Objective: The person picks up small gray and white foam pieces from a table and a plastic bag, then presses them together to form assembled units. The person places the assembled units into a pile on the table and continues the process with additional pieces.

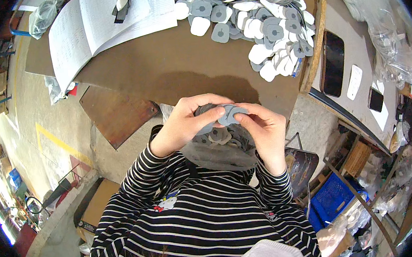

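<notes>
My left hand is closed around a small stack of flat grey pads, its thumb pressed on top. Thumb and fingers of my right hand pinch the grey pads at the stack's right end, so both hands meet over the same few pieces. Directly beneath, a clear plastic bag lies against my lap with more grey pads inside. Beyond my hands, a large heap of rounded grey and white pads spreads over the brown table.
An open notebook lies at the table's far left, with a dark-bladed tool on it. On a side surface at right are a dark phone, a smaller phone and plastic wrap. Below stands a blue crate.
</notes>
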A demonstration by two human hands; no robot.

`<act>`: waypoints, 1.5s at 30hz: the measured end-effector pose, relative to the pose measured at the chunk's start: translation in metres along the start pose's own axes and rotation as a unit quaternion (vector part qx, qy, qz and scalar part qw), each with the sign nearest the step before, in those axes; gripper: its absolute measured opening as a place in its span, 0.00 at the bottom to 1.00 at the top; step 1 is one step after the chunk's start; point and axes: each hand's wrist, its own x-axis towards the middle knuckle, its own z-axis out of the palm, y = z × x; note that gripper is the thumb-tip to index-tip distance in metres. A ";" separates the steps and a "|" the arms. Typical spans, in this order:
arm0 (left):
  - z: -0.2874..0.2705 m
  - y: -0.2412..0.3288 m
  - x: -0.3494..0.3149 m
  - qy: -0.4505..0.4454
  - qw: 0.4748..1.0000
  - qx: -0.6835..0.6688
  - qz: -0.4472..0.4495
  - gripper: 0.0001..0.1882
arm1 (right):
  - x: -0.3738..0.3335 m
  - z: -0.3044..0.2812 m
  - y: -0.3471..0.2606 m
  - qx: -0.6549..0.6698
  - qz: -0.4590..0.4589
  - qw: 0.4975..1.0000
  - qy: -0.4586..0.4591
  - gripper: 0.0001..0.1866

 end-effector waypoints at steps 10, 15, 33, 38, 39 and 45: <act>-0.006 -0.009 0.003 0.105 0.968 -0.224 -0.032 0.15 | -0.007 -0.005 -0.010 -0.089 -0.058 0.994 0.018 0.08; -0.020 -0.002 0.000 0.037 0.953 -0.302 -0.011 0.24 | -0.012 -0.008 -0.012 -0.232 -0.106 0.959 -0.126 0.13; 0.005 0.001 0.002 0.045 0.995 0.069 0.061 0.16 | 0.011 0.007 -0.013 -0.106 -0.107 0.989 -0.006 0.09; -0.004 0.004 0.002 0.030 0.998 -0.055 -0.002 0.18 | 0.007 -0.005 -0.015 -0.106 -0.114 0.988 -0.008 0.08; -0.008 0.006 0.001 0.043 0.996 -0.078 -0.006 0.20 | 0.004 -0.010 -0.018 -0.111 -0.106 0.987 -0.040 0.08; -0.018 0.012 0.002 -0.007 0.958 -0.285 -0.024 0.30 | -0.003 -0.015 -0.021 -0.232 -0.117 0.959 -0.113 0.14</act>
